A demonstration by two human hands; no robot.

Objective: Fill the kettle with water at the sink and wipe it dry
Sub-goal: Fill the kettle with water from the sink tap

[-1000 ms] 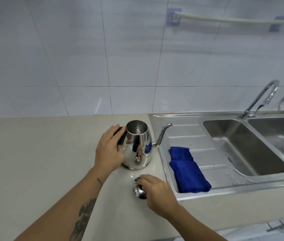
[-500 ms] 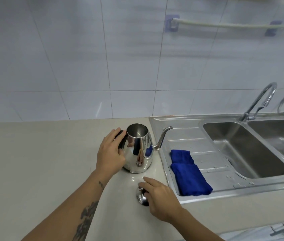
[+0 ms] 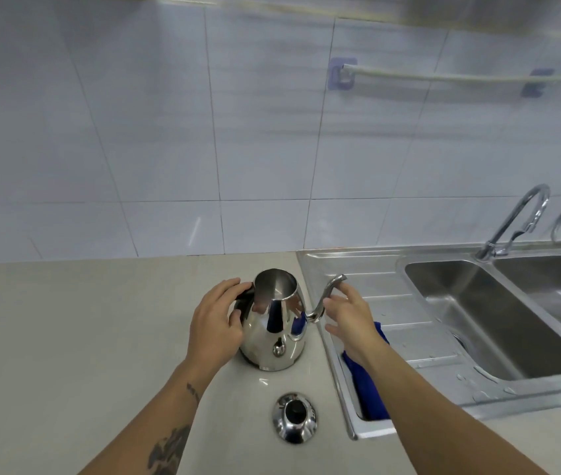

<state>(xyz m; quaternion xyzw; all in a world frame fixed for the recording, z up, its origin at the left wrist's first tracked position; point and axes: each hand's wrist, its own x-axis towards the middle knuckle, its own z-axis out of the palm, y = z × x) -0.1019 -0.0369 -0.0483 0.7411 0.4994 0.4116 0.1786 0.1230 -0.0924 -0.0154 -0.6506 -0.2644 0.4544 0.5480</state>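
Nearest, the kettle's lid (image 3: 294,418) lies alone on the tabletop (image 3: 66,337), close to the sink unit's front left corner. A blue cloth (image 3: 370,389) lies on the drainboard (image 3: 392,303), partly hidden under the right forearm. Beyond the lid the steel kettle (image 3: 274,323) stands upright and open; I cannot tell whether it holds water. The left hand (image 3: 215,323) grips its black handle; the right hand (image 3: 349,315), fingers relaxed, touches the spout. Further right are the basin (image 3: 498,320) and faucet (image 3: 515,221).
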